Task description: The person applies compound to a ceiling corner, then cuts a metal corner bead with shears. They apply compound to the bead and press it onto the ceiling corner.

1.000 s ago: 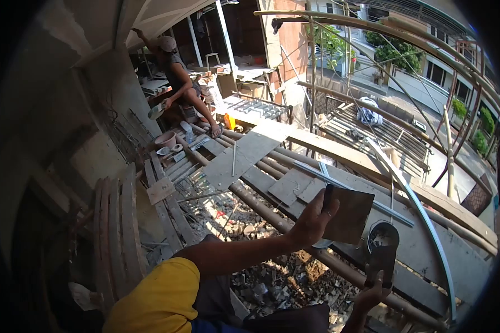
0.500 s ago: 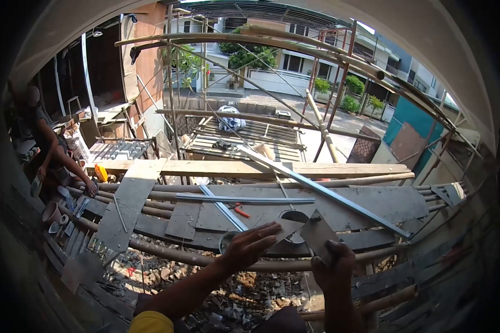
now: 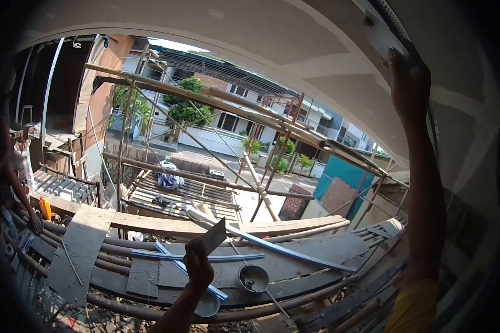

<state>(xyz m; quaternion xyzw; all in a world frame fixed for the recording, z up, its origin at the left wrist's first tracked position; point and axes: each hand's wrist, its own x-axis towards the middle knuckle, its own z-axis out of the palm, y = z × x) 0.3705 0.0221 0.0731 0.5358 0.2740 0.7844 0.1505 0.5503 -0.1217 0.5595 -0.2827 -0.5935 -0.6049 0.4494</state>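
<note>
My right hand [image 3: 410, 83] is raised at the upper right, fingers closed round a putty knife [image 3: 388, 45]. Its wide blade lies against the pale ceiling edge [image 3: 361, 30], close to a perforated metal strip [image 3: 393, 21]. Lower, near the middle, my left hand [image 3: 198, 265] grips a thin flat putty blade [image 3: 214, 237], tilted upward. Beyond and to the right of that hand, a bowl [image 3: 254, 278] with dark bits inside sits on the planks. A second bowl [image 3: 207, 305] is partly hidden behind my left forearm.
Scaffold planks [image 3: 294, 252] and bamboo poles [image 3: 228, 315] run across below, with gaps over rubble. Long metal profiles [image 3: 278, 245] lie on them. An orange bottle [image 3: 45, 208] stands left, near another person's arm [image 3: 18, 183]. Crossed scaffold poles [image 3: 205, 100] rise ahead.
My right hand has gone from beside the left up to the ceiling with the putty knife. My left hand has moved left and down, its outstretched fingers now curled round the blade. The view has tilted.
</note>
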